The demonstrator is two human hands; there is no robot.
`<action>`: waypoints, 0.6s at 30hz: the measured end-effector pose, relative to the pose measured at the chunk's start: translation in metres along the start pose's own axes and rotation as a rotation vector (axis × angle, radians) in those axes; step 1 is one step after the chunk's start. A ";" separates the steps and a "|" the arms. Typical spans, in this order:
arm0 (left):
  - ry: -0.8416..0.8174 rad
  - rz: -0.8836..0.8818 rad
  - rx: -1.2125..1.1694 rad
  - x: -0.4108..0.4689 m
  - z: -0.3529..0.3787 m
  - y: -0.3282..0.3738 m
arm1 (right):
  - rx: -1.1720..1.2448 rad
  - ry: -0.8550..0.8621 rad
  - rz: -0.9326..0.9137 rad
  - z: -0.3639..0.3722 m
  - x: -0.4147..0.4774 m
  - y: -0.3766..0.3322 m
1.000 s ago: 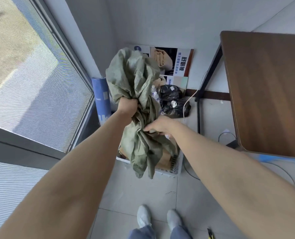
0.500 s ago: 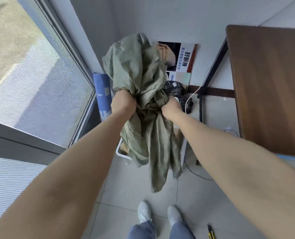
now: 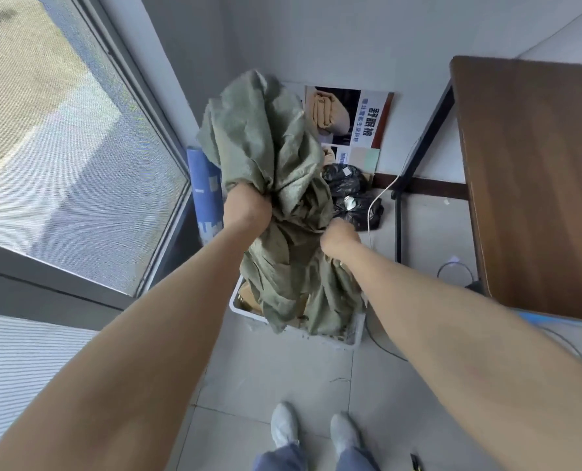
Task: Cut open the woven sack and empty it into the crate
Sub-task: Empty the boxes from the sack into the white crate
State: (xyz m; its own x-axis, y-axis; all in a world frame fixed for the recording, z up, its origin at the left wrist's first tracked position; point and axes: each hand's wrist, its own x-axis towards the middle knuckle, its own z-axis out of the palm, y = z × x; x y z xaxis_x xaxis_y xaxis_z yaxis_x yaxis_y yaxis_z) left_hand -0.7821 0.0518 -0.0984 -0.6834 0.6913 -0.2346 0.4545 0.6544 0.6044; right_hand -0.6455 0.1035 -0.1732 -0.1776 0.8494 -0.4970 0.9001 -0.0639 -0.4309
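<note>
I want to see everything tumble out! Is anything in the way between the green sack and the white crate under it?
Nothing visible is. The crumpled green woven sack, gripped by the left hand and the right hand, hangs right over the white plastic crate, with its lower folds reaching down to the crate.

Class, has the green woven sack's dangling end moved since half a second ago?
Yes, up and back: the green woven sack dangled past the white plastic crate's near rim, now ends at it.

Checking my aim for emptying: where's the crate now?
Head view, centre: the white crate sits on the floor under the green sack, near the blue roll.
</note>
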 end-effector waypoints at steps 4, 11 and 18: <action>0.114 -0.009 0.136 0.000 -0.007 -0.008 | -0.012 0.087 -0.028 -0.013 0.004 0.003; -0.002 -0.021 -0.021 0.002 -0.006 -0.013 | 0.164 0.045 -0.048 -0.016 0.008 -0.008; -0.499 0.081 0.158 -0.018 0.015 -0.014 | 0.354 -0.060 -0.107 -0.012 0.002 -0.019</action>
State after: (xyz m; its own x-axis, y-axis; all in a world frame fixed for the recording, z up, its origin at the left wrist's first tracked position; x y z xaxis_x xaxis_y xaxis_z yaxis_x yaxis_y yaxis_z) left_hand -0.7677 0.0348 -0.1136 -0.3050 0.7784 -0.5487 0.6013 0.6042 0.5229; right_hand -0.6586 0.1129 -0.1570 -0.2955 0.8294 -0.4741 0.6839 -0.1628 -0.7111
